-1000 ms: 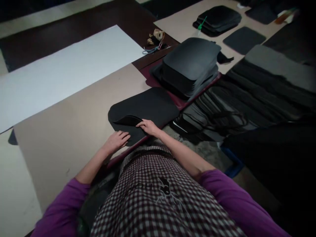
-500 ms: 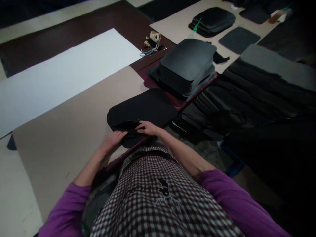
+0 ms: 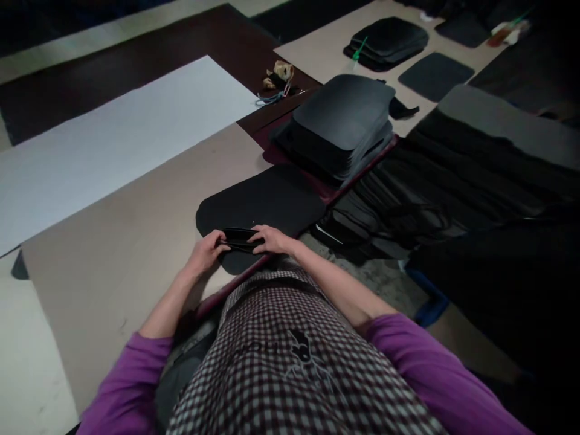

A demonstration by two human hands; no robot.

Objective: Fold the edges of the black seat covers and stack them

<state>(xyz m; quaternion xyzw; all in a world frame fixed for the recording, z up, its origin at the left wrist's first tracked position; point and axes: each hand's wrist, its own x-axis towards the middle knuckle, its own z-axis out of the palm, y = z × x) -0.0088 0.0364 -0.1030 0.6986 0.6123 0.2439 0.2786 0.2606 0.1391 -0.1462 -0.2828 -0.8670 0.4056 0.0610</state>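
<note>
A black rounded panel (image 3: 263,199) lies on the cardboard sheet close to my body. Over its near edge I hold a black strip (image 3: 240,238), folded so that a narrow gap shows between its layers. My left hand (image 3: 209,249) pinches the strip's left end, thumb and fingers curled round it. At the other end, my right hand (image 3: 272,239) grips the strip with bent fingers. The strip's underside and what lies beneath it are hidden.
A tall stack of dark panels (image 3: 344,112) stands beyond on a maroon sheet. Dark layered pieces (image 3: 453,157) hang to the right. A green-tipped bottle (image 3: 356,55) stands behind, near another panel stack (image 3: 389,39). White paper (image 3: 127,133) and cardboard (image 3: 136,223) spread leftward.
My left hand has moved slightly left and up and now curls round the strip's end. The strip's layers have drawn apart between my hands. The right hand has shifted only slightly.
</note>
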